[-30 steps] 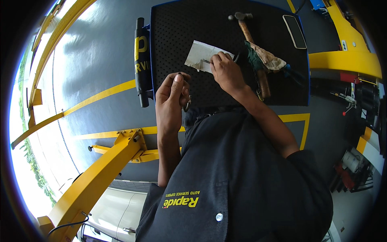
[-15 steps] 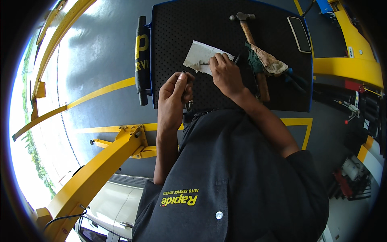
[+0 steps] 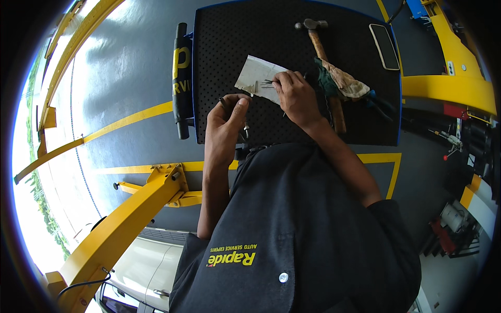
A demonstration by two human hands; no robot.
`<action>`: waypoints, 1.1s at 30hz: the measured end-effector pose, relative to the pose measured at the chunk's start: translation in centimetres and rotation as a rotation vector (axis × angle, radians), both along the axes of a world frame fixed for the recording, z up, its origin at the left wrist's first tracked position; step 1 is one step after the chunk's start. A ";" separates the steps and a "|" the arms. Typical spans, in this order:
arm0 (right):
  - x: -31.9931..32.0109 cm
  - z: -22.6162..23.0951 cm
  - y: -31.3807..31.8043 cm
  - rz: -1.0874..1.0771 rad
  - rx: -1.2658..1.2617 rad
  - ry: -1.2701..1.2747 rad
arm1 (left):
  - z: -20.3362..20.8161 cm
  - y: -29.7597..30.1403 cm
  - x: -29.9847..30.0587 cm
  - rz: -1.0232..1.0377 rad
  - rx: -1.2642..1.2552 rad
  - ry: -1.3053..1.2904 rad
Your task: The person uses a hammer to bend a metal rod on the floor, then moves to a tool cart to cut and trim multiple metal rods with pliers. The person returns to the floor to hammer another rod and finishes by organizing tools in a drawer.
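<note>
My left hand (image 3: pixel 223 125) is closed, thumb against the curled fingers, on a small dark piece (image 3: pixel 224 101) whose kind I cannot make out. A small metallic bit (image 3: pixel 246 127) shows beside its palm. My right hand (image 3: pixel 298 101) pinches several thin metal pins (image 3: pixel 267 83) above a creased white paper (image 3: pixel 254 69), partly covering it. Another short thin metal piece (image 3: pixel 256 87) lies at the paper's near edge. The paper rests on a black perforated mat (image 3: pixel 219 47).
Right of my hands lie a ball-peen hammer (image 3: pixel 316 39), a crumpled beige and green cloth (image 3: pixel 344 81) over its handle, and a blue-handled tool (image 3: pixel 381 104). A phone (image 3: pixel 383 47) is at the far right. Yellow lift parts (image 3: pixel 130 219) stand at left.
My left fingers have shifted, bringing the small dark piece out on their left side. My right hand has moved slightly right and lower, showing more of the pins.
</note>
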State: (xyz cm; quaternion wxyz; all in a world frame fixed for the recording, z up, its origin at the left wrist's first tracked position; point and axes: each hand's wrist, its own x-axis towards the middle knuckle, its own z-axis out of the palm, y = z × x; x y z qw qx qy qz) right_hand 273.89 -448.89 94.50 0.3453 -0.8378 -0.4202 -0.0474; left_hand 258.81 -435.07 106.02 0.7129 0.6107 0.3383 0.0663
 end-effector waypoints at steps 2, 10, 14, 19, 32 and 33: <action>-0.1 0.2 0.2 0.024 -0.038 -0.054 | 0.0 0.3 0.1 0.018 -0.085 -0.030; -0.4 0.3 0.4 0.039 -0.149 -0.213 | -0.1 1.4 -0.1 0.065 -0.165 -0.066; -0.5 0.0 1.1 0.006 -0.284 -0.314 | -0.1 1.8 0.3 0.031 -0.146 -0.045; -0.2 1.5 1.5 -0.022 -0.240 -0.143 | -0.1 1.8 0.9 0.019 -0.132 -0.041; -1.3 13.8 -1.8 0.198 0.607 1.634 | 1.4 0.4 2.1 -0.090 0.074 -0.456; -1.4 14.2 -1.8 0.179 0.600 1.662 | 1.4 0.5 2.1 -0.089 0.068 -0.484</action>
